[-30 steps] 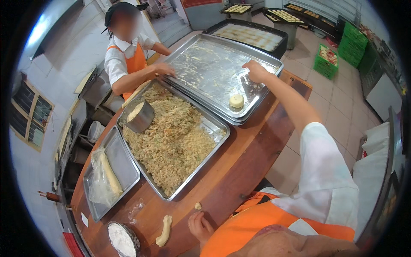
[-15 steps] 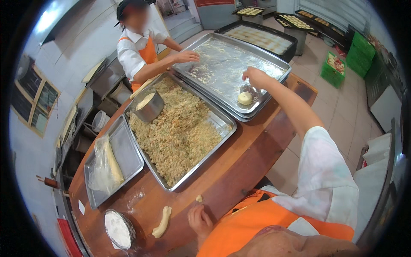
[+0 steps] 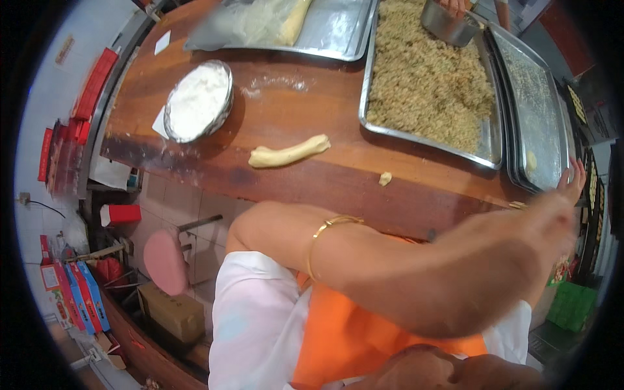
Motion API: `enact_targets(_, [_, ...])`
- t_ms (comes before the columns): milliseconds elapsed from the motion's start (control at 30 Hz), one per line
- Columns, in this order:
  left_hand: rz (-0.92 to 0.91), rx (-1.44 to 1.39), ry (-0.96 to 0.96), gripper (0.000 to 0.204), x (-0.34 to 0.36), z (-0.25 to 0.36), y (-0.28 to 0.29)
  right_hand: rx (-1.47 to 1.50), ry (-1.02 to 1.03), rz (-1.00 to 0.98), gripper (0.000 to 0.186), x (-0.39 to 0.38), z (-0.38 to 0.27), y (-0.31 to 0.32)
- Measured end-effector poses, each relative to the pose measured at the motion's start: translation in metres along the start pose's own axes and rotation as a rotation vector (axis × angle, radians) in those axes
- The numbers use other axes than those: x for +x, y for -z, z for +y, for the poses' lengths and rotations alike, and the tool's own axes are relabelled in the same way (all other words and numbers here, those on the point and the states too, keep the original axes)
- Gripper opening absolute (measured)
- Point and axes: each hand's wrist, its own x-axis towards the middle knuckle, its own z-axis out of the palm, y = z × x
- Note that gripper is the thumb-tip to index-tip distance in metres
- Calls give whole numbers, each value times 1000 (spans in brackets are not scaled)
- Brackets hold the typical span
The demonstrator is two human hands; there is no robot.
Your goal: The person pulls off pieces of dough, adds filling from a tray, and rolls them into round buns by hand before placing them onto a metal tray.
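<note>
Your left hand (image 3: 549, 224) had swung from the table edge across toward your right hand (image 3: 574, 177), beside the stacked silver metal trays (image 3: 545, 123). Blur, overlap: couldn't tell either grip. Small round pale-yellow dough piece (image 3: 532, 161) stayed on the top tray, curved yellow dough strip (image 3: 290, 153) on the table, both untouched.

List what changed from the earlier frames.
Left hand left the table edge and swung right, blurred. Right hand drew back to the near corner of the tray stack. Co-worker's hand is now at the cup, which shifted right over the filling. View swung down-left. Roll, scrap, flour and bun stayed put.
</note>
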Motion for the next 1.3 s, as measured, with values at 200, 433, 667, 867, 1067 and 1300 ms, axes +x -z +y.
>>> enact_targets(200, [233, 325, -243, 27, -3, 19, 2, 336, -183, -260, 36, -2, -152, 50])
enact_targets(433, [167, 482, -163, 45, -69, -56, 113, -74, 240, -368, 42, 16, -263, 80])
enact_targets(667, [316, 1340, 415, 53, -211, -155, 187, 691, 126, -311, 39, 47, -360, 90])
enact_targets(867, [215, 1224, 460, 39, -199, -153, 190, 1099, 425, -698, 32, 28, -498, 77])
enact_targets(1067, [221, 1065, 320, 29, -187, -153, 184, 1315, 596, -925, 39, 33, -550, 48])
enact_targets(1300, [167, 1127, 219, 24, -172, -176, 162, 1257, 384, -1194, 39, 25, -529, 63])
